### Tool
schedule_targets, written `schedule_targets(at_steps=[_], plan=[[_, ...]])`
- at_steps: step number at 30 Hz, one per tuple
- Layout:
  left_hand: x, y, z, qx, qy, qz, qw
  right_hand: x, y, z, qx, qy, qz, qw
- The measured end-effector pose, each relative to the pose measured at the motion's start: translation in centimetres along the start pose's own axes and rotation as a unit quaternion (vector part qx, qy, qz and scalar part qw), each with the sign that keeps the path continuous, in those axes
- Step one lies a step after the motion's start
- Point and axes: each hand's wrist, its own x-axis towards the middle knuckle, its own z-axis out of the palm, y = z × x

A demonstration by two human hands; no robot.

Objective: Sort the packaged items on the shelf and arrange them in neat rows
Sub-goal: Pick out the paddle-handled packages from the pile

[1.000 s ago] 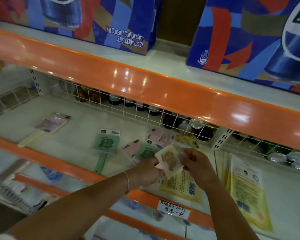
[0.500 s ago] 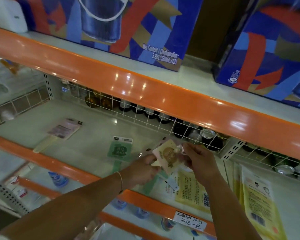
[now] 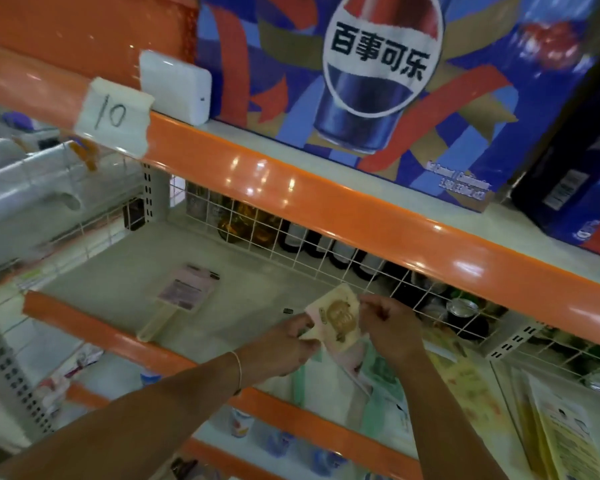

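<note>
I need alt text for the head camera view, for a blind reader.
Both hands, left hand and right hand, hold a cream packet above a shelf. A pink packet lies left; cola box above.

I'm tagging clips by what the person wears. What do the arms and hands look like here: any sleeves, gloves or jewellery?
Both forearms are bare as far as the frame shows, with no sleeves and no gloves. The left hand has a thin, light-coloured bracelet round its wrist. The right hand shows no bracelet or watch. No rings can be made out on either hand.
</note>
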Motion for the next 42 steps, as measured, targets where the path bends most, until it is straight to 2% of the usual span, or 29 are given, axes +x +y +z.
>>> schedule_targets(at_steps=[6,11,13,18,21,24,26,28,31,38,42], plan=[[-1.7,-0.3,-4.9,-0.03,-0.022,-0.003,0.999,-0.6,-2.9,4.2,0.034,-0.01,-0.007,0.999],[-2.6,-0.8,-8.1,-0.158,-0.079,-0.037,0.984,-1.3,-4.2,7.3,0.038,-0.025,0.012,0.999],[-2.8,-0.9,-8.9,-0.171,-0.077,-0.052,0.981,-1.4,-4.7,8.4,0.014,-0.04,0.01,0.999],[-3.1,-1.5,-10.6,-0.179,-0.007,-0.059,0.982,-0.7,-5.3,11.5,-0.054,-0.021,-0.003,0.998],[-3.4,-1.4,-12.4,-0.211,0.075,-0.059,0.973,-1.2,-6.1,13.7,-0.016,-0.009,0.05,0.999],[-3.2,-1.6,-14.3,-0.191,0.196,-0.095,0.957,-2.4,-6.7,16.7,0.057,-0.057,0.132,0.988],[-3.1,-2.0,-16.0,-0.165,0.27,-0.115,0.942,-3.3,-6.4,18.5,0.057,-0.096,0.142,0.984],[-3.1,-2.7,-17.7,-0.141,0.309,-0.139,0.93,-4.2,-5.6,20.1,0.056,-0.119,0.136,0.982],[-3.4,-2.8,-19.5,-0.135,0.33,-0.155,0.921,-5.1,-4.7,21.6,0.017,-0.127,0.127,0.983],[-3.9,-0.1,-19.4,-0.097,0.266,-0.144,0.948,-5.0,-4.4,21.7,-0.004,-0.115,0.114,0.987],[-2.8,-0.5,-18.8,-0.059,0.279,-0.161,0.945,-4.7,-4.0,21.8,-0.006,-0.118,0.118,0.986]])
